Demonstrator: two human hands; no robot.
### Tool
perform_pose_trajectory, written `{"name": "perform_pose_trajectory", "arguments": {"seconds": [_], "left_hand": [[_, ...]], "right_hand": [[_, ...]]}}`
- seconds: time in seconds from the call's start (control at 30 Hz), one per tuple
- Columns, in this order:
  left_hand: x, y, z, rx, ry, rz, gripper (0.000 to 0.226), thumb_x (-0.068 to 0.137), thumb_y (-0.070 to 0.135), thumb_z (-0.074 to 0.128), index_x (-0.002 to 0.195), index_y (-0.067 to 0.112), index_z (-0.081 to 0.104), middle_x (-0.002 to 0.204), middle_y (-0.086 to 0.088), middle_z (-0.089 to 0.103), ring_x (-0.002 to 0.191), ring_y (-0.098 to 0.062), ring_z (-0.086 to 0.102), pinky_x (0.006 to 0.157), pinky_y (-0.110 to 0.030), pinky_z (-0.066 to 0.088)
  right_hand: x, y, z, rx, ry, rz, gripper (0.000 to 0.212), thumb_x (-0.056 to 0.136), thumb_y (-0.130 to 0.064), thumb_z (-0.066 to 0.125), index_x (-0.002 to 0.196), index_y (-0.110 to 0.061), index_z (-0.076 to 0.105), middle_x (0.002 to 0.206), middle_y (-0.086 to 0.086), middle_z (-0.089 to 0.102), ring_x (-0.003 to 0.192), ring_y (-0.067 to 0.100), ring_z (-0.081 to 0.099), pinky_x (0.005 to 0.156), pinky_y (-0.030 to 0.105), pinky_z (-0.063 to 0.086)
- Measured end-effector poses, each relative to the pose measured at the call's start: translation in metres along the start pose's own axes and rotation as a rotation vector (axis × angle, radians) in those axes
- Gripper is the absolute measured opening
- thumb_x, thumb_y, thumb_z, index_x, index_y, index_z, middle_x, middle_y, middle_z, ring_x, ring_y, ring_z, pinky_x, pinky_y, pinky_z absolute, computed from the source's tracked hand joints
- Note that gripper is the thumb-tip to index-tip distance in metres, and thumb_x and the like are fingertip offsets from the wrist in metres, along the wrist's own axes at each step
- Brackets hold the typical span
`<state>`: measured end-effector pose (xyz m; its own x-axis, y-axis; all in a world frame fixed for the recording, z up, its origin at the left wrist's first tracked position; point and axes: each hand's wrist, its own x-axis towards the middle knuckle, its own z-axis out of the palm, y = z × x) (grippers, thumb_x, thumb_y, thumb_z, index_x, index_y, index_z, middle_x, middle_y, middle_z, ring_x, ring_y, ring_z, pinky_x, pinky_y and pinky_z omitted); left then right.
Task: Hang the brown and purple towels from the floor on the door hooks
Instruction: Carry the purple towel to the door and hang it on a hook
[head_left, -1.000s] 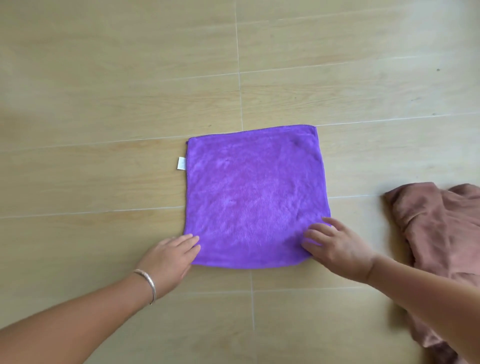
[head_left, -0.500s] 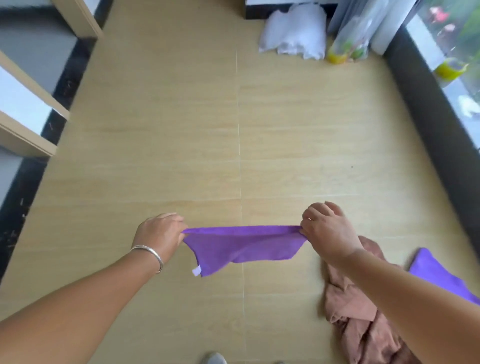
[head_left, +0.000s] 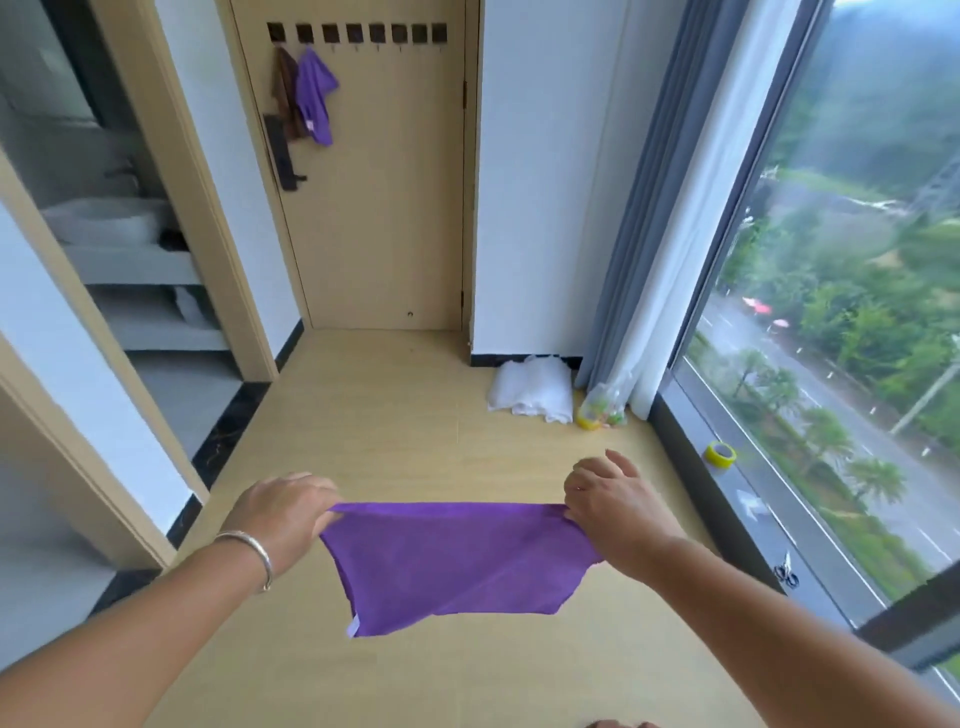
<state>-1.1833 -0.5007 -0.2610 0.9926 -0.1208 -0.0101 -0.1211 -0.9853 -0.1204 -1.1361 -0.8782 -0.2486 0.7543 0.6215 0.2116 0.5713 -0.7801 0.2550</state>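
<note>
A purple towel (head_left: 452, 564) hangs stretched in the air in front of me, above the wooden floor. My left hand (head_left: 283, 514) pinches its left top corner and my right hand (head_left: 618, 506) pinches its right top corner. A small white label hangs at its lower left tip. Straight ahead stands the beige door (head_left: 374, 182) with a row of dark hooks (head_left: 358, 34) along its top. At the left end of that row hang a brown towel (head_left: 285, 91) and another purple towel (head_left: 316, 96). The towels on the floor are out of view.
A white bundle (head_left: 532, 389) and a clear bag of coloured items (head_left: 602, 408) lie by the wall near the grey curtain (head_left: 654, 208). A yellow tape roll (head_left: 719, 454) sits on the window sill at right. An open doorway (head_left: 130, 234) lies at left.
Both hands lifted the purple towel off the floor by its near corners and carried it up. My view rose from the floor to the door ahead.
</note>
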Motion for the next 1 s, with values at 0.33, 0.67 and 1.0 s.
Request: {"name": "perform_pose_trajectory", "arguments": {"seconds": [0.33,0.67,1.0], "left_hand": [[-0.006,-0.041,-0.238,0.066,0.265,-0.095,0.035,0.098,0.037,0.039,0.079,0.022,0.064,0.083,0.009,0.056,0.077,-0.013,0.056,0.065,-0.028,0.046],[-0.045,-0.084,-0.335,0.09,0.496,-0.178,0.035,0.097,0.036,0.045,0.064,0.028,0.049,0.068,0.01,0.056,0.064,-0.008,0.052,0.051,-0.024,0.03],[-0.079,-0.15,-0.344,0.128,0.562,-0.343,0.02,0.089,0.046,0.06,0.077,0.031,0.053,0.069,0.012,0.056,0.066,-0.009,0.054,0.058,-0.025,0.039]], "right_hand": [[0.072,0.05,-0.211,-0.139,0.139,0.05,0.025,0.101,-0.029,0.039,0.103,-0.031,0.064,0.108,-0.011,0.057,0.108,0.014,0.051,0.097,0.032,0.039],[0.103,0.026,-0.316,-0.167,0.335,0.179,0.023,0.101,-0.021,0.041,0.094,-0.026,0.062,0.087,-0.008,0.057,0.077,0.014,0.057,0.064,0.024,0.033],[0.172,-0.024,-0.327,-0.078,0.396,0.049,0.03,0.102,-0.032,0.033,0.109,-0.028,0.062,0.1,-0.01,0.062,0.09,0.012,0.06,0.089,0.029,0.046]]}}
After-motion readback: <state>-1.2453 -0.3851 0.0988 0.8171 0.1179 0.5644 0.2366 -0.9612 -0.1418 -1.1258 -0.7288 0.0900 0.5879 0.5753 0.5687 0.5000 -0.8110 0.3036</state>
